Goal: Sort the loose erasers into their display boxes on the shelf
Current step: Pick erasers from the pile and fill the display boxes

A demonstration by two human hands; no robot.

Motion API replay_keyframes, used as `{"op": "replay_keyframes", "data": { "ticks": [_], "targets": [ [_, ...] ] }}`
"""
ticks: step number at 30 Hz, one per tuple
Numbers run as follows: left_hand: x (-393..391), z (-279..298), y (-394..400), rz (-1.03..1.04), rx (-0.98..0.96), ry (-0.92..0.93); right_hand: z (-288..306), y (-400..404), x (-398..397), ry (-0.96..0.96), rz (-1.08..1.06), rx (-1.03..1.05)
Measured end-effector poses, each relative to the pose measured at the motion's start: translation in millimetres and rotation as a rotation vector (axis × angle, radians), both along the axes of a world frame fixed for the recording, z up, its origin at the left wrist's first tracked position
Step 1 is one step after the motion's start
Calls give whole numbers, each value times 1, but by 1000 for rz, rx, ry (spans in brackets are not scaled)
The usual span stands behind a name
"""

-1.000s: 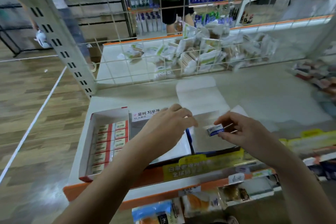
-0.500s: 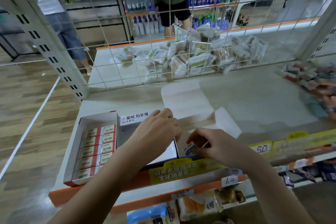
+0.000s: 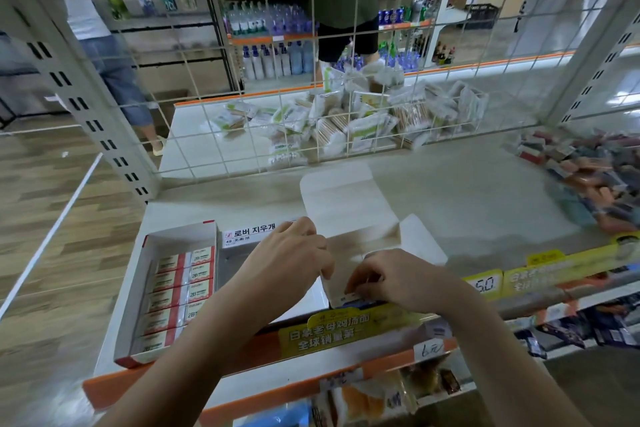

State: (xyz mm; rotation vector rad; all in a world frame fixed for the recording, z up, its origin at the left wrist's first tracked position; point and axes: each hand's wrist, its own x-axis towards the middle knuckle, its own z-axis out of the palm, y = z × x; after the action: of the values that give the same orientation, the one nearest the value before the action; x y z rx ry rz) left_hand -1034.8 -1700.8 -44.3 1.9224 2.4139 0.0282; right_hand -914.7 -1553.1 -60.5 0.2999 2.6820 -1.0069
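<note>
We see a small eraser [image 3: 351,295] with a white and blue wrapper pinched at the fingertips of our right hand [image 3: 405,279], low at the near end of an open white display box [image 3: 349,218]. The fingers are curled round it, so only a strip of the wrapper shows. This box sits at the middle of the shelf [image 3: 450,191], its lid flaps folded back flat and pale behind it.

Our left hand [image 3: 291,260] lies just beside the right one, nearly touching it, fingers bent down over the wall between this box and the next box [image 3: 242,236] to the left, whose back flap carries a label in Korean letters (whether those fingers grip the wall or only rest on it we cannot tell, for they are hidden behind the knuckles).

Further left stands a red-and-white display box [image 3: 180,236] holding a neat column of erasers in red and white sleeves marked 2B [image 3: 180,288], filled from the near end up to about two thirds of its length.

At the far right of the shelf lies a blurred heap of loose small packs [image 3: 585,173] in red, orange and dark colours. Along the shelf's front edge run yellow price strips [image 3: 346,329] and an orange rim [image 3: 173,381]. Behind the shelf a white wire grid [image 3: 311,80] stands upright, and beyond it lie piled white and green packets [image 3: 346,114]. Two people's legs [image 3: 117,80] show in the aisle past that.
</note>
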Motion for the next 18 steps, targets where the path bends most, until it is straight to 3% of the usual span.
{"op": "replay_keyframes", "data": {
  "ticks": [5, 11, 18],
  "targets": [
    [-2, 1, 0, -18, -13, 2, -2, -3, -5, -1, -6, 45],
    [-2, 19, 8, -52, -161, 38, -1, -2, -10, 1, 4, 72],
    [16, 48, 56, -158, -125, 161, 20, 27, 8, 196, -72, 151]
  ]
}}
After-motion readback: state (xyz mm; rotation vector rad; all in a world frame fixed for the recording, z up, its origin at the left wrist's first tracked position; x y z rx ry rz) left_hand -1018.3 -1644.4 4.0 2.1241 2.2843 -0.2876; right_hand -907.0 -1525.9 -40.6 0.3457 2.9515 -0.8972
